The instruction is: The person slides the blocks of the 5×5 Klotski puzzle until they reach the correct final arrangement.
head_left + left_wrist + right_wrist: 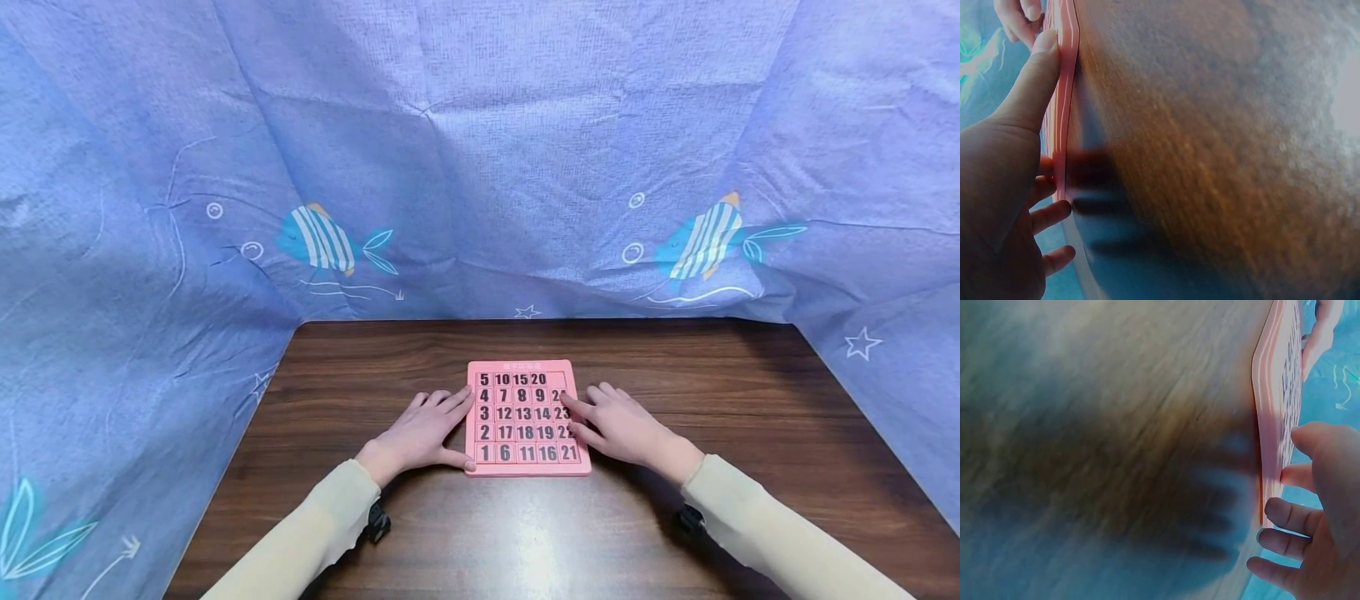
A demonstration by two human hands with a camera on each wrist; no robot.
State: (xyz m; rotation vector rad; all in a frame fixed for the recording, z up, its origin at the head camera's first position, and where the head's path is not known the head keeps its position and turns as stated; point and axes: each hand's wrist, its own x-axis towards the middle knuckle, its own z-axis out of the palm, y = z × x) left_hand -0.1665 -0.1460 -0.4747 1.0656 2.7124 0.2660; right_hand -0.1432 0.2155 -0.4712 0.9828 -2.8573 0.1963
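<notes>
A pink number slide puzzle [522, 471] lies flat on the table, its rows of black-numbered tiles facing up. At its top right corner, beside the 20 tile [538, 380], is a slot with no tile. My left hand [416, 437] rests at the left edge, fingers spread, with the thumb on the lower left corner and the index fingertip on the upper left rim. My right hand [626, 425] reaches over the right edge. Its index fingertip touches the 24 tile, partly covering it, and its thumb overlaps the 22 tile. In the right wrist view the other fingers [1282, 542] stretch past the frame's side.
The brown wooden table [360, 358] carries the puzzle near its middle. A blue cloth [525, 167] with fish prints hangs behind and along both sides. Dark wrist devices [377, 522] sit under both light sleeves [322, 517].
</notes>
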